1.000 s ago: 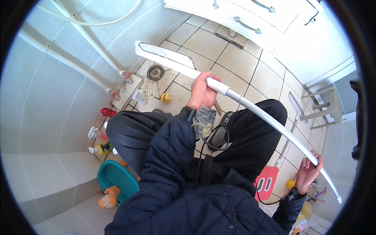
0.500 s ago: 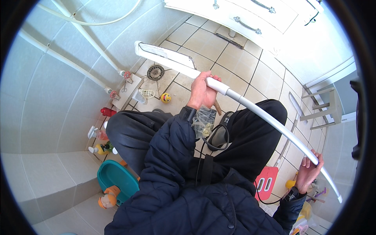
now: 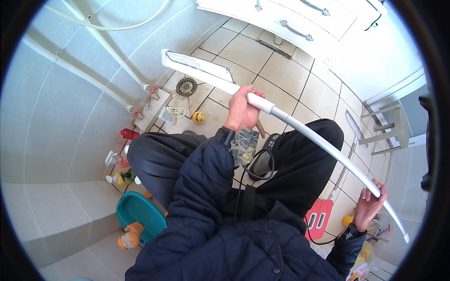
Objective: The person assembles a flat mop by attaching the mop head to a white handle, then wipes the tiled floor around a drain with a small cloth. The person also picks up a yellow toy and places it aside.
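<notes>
A long white pole (image 3: 323,139) with a grey collar runs slantwise across the view, from the upper left down to the right. At its far left end sits a flat, elongated white head (image 3: 201,65) with a dark inner edge; its exact kind I cannot tell. My left hand (image 3: 242,107) is closed round the thick white sleeve near that head. Close to the tapering lower right end, my right hand (image 3: 370,206) grips the pole, fingers curled beneath it. A clear plastic bag (image 3: 244,145) with pale bits shows beside my left wrist, next to a grey shoe (image 3: 265,161).
Left: red-handled valves (image 3: 152,89), spray bottles (image 3: 112,159) and a teal tub (image 3: 126,210). A round drain (image 3: 186,87) and yellow smiley ball (image 3: 198,117) are on the tiles. A white cabinet (image 3: 262,28) stands ahead; right are a small stool (image 3: 398,124) and red slotted board (image 3: 322,213).
</notes>
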`<state>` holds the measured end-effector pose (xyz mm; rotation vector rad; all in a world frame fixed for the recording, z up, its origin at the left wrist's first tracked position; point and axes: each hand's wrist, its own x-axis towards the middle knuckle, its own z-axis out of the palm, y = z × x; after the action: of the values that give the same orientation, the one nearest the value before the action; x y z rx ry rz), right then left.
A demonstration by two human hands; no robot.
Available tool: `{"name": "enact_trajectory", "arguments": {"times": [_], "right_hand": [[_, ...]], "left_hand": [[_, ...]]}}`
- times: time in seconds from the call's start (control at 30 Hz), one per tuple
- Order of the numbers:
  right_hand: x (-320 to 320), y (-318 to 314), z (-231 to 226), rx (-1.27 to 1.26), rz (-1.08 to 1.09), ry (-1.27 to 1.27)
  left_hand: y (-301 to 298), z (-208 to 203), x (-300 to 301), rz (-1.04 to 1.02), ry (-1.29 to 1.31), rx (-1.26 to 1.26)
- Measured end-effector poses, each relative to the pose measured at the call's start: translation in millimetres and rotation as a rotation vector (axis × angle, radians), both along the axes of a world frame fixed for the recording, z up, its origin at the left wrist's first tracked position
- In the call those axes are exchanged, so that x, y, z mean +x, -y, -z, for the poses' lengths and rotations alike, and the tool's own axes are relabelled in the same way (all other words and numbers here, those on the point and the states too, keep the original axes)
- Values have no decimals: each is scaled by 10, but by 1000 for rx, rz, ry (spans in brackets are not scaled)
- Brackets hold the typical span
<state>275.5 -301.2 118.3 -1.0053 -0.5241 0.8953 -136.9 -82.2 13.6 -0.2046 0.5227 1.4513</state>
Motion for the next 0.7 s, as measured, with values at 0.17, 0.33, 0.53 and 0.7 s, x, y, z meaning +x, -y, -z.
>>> {"name": "enact_trajectory", "arguments": {"times": [0.17,0.33,0.53,0.7], "right_hand": [[-7,2,5,-15,17,-2],[-5,1,14,-19,28,-9],[-12,-1,24,-24,45,-8],[-18,2,29,-25,44,-3]], "left_hand": [[3,1,4,-5,2,-1],[5,0,8,-5,-6,3],[14,-6,10,3,-10,2],[14,-15,18,6,-10,-14]]}}
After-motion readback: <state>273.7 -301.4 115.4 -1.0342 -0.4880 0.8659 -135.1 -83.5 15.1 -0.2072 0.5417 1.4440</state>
